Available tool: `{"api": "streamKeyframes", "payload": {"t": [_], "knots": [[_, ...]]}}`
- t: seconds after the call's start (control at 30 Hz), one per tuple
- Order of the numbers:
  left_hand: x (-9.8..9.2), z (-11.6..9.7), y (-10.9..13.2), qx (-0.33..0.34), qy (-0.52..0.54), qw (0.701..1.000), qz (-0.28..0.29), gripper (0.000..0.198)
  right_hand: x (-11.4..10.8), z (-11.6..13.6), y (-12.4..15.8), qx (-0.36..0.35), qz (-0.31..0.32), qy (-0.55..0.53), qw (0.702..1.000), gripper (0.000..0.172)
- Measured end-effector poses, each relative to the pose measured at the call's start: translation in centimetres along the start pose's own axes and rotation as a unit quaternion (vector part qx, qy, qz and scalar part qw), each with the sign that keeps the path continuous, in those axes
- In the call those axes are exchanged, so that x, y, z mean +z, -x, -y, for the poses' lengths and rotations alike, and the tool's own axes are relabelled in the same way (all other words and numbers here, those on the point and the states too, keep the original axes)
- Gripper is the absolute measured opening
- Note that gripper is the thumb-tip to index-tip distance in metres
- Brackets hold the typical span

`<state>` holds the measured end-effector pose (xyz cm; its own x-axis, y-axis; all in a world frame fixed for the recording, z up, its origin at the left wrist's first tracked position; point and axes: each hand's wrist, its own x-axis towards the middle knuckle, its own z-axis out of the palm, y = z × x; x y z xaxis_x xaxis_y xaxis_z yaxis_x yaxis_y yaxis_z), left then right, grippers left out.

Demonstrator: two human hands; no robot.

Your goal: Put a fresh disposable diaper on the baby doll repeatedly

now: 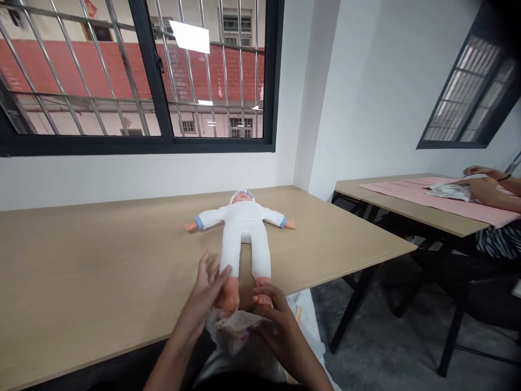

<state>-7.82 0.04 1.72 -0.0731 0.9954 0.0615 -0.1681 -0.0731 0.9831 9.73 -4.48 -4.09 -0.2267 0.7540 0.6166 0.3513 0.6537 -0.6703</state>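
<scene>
A baby doll [245, 220] in a white suit with blue cuffs lies on its back on the wooden table, arms spread, its bare feet toward me. My left hand [207, 290] is beside the doll's leg on the left, fingers apart and slightly blurred, the thumb near or against the lower leg. By the doll's other foot, my right hand [279, 315] has its fingers curled around the edge of a clear plastic bag [236, 323]. The bag hangs at the table edge below the feet, with something pinkish inside that I cannot make out.
The wooden table [101, 260] stands against the wall under a barred window [211, 76]. White plastic [307, 315] lies below the table edge at my lap. On the right, another person's hands [490, 182] work with white cloth on a pink mat [407, 191]. Black chairs [484, 298] stand there.
</scene>
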Motion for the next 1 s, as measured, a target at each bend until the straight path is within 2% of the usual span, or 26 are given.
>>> {"api": "streamKeyframes", "payload": {"t": [0.07, 0.13, 0.2, 0.27, 0.43, 0.53, 0.6, 0.67, 0.73, 0.8, 0.83, 0.9, 0.93, 1.0], "knots": [[-0.2, -0.6, -0.7, -0.107, 0.126, 0.986, 0.036, 0.044, -0.1, -0.2, 0.1, 0.007, 0.008, 0.0, 1.0, 0.019], [0.1, -0.8, -1.0, -0.206, 0.204, 0.952, 0.096, 0.027, -0.4, -0.3, 0.2, 0.001, 0.004, -0.004, 1.0, 0.02], [0.8, -0.7, -0.8, -0.286, 0.248, 0.914, 0.146, 0.024, -0.8, -0.4, 0.2, -0.009, -0.007, -0.014, 1.0, 0.02], [1.7, -0.4, -0.4, -0.333, 0.274, 0.886, 0.168, 0.029, -1.3, -0.2, 0.1, -0.011, -0.016, -0.028, 0.999, 0.02], [3.1, 0.4, 0.1, -0.312, 0.332, 0.874, 0.17, 0.042, -3.0, 1.1, -0.1, 0.05, -0.017, -0.076, 0.996, 0.022], [3.3, 0.0, -0.1, -0.307, 0.346, 0.868, 0.179, 0.042, -5.4, 1.6, 0.0, 0.1, -0.022, -0.059, 0.993, 0.029], [3.5, -0.4, -0.2, -0.302, 0.365, 0.861, 0.183, 0.039, -8.3, 1.7, 0.1, 0.154, -0.06, -0.03, 0.986, 0.031], [3.8, -0.7, -0.2, -0.281, 0.404, 0.849, 0.191, 0.04, -12.1, 1.9, 0.0, 0.211, -0.109, -0.009, 0.971, 0.035], [4.4, -0.6, -0.1, -0.257, 0.44, 0.836, 0.202, 0.043, -16.6, 2.4, -0.4, 0.253, -0.199, 0.02, 0.947, 0.042], [5.1, -0.4, -0.1, -0.238, 0.456, 0.833, 0.202, 0.046, -21.2, 3.4, -1.1, 0.286, -0.28, 0.085, 0.912, 0.042], [5.5, -0.3, -0.2, -0.23, 0.461, 0.835, 0.194, 0.047, -23.4, 4.0, -1.6, 0.286, -0.306, 0.134, 0.898, 0.039], [6.3, -0.3, -0.6, -0.213, 0.466, 0.842, 0.167, 0.046, -27.2, 5.4, -2.9, 0.258, -0.307, 0.23, 0.887, 0.033], [6.6, -0.6, -0.8, -0.208, 0.467, 0.845, 0.156, 0.046, -28.8, 6.1, -3.7, 0.232, -0.306, 0.283, 0.879, 0.032], [7.0, -1.5, -1.3, -0.206, 0.466, 0.847, 0.153, 0.05, -30.8, 7.1, -5.8, 0.172, -0.325, 0.39, 0.844, 0.032]]}}
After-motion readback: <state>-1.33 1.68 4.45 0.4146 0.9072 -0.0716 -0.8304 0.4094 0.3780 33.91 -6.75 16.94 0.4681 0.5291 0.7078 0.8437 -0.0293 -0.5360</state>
